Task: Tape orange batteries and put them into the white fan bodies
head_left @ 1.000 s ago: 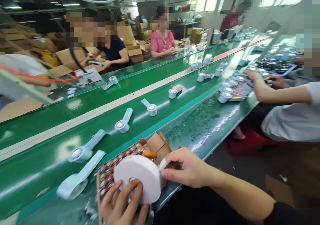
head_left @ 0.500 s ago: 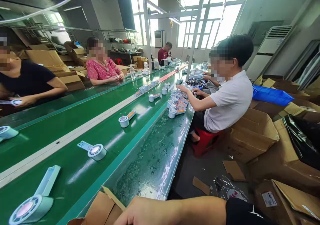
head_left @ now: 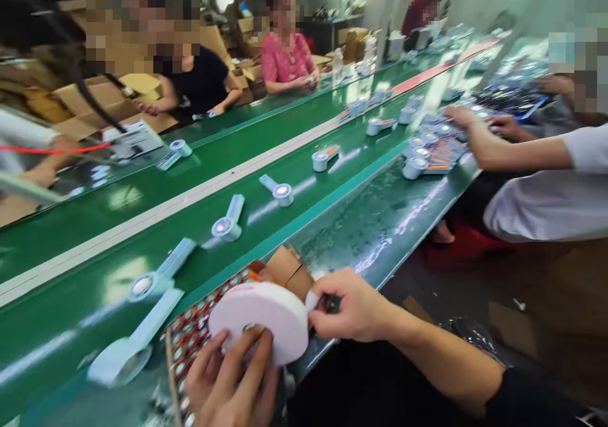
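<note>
My left hand (head_left: 231,382) grips a thick white roll of tape (head_left: 259,325) from below, fingers on its face and core. My right hand (head_left: 349,305) pinches the roll's loose end at its right edge. Under the roll lies an open cardboard box of batteries (head_left: 190,335) with red and orange tops, on the green ledge in front of me. A white handheld fan (head_left: 128,348) lies on the conveyor belt just left of the box.
Several white fans (head_left: 227,221) ride the green conveyor belt (head_left: 95,262). A co-worker in a white shirt (head_left: 546,199) sits at right handling a cluster of fans (head_left: 420,158). Other people sit across the belt among cardboard boxes (head_left: 114,101).
The view swung up to the hall half a second ago and has dropped back to my hands. Both hands hold the tape roll much as one second ago; fans moved along the belt.
</note>
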`<state>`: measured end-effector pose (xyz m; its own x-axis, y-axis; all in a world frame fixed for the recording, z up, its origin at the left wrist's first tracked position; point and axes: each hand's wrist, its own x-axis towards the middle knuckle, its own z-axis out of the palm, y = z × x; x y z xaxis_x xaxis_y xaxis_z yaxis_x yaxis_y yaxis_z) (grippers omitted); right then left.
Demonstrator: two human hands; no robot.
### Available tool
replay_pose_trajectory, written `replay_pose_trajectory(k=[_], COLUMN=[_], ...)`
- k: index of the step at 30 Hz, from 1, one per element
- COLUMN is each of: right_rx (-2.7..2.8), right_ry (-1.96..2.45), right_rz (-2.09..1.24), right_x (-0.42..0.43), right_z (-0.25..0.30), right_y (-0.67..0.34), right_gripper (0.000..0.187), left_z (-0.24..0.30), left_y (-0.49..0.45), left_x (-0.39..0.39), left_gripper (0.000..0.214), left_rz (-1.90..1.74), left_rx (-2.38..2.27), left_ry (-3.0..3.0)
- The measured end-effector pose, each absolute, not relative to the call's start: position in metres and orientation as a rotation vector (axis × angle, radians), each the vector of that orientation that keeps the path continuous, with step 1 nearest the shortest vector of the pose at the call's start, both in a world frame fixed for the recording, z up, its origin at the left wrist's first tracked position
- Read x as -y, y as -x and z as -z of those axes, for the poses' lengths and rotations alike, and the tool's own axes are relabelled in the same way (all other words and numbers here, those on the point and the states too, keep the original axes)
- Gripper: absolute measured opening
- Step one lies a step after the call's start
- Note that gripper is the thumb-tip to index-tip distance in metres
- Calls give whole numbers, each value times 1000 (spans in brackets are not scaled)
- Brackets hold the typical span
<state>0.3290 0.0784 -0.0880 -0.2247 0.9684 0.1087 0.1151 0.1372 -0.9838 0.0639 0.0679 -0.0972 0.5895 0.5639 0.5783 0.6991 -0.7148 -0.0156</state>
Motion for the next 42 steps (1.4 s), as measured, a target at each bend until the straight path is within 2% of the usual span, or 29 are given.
replay_pose_trajectory(k=[7, 15, 22, 26, 30, 33, 42], right_rx=[1622, 1548, 1571, 1599, 1611, 1634, 1728], right_ry=[1071, 1049, 1108, 1135, 1103, 972, 781], right_rz=[-709, -1041, -1060, -893, -570, -396, -285], right_x=[-69, -75, -73, -72, -73, -74, -75], right_z=[89, 87, 89, 92, 95, 98, 105], right_y=[-319, -326, -326, -322, -318, -320, -338], right_gripper=[8, 6, 7, 9, 12, 12, 14], left_z=[75, 78, 78, 79, 77, 74, 65], left_y=[-97, -94, -91, -91, -99, -104, -100], left_x=[-45, -44, -44, -46, -43, -37, -32], left_gripper=[17, 22, 24, 31, 30, 36, 46], left_rz=[862, 811, 760, 701, 763, 751, 752], left_rx=[1360, 1397, 1399, 1281, 1425, 1436, 1454], left_ry=[2514, 2554, 2584, 2602, 2636, 2722, 2771])
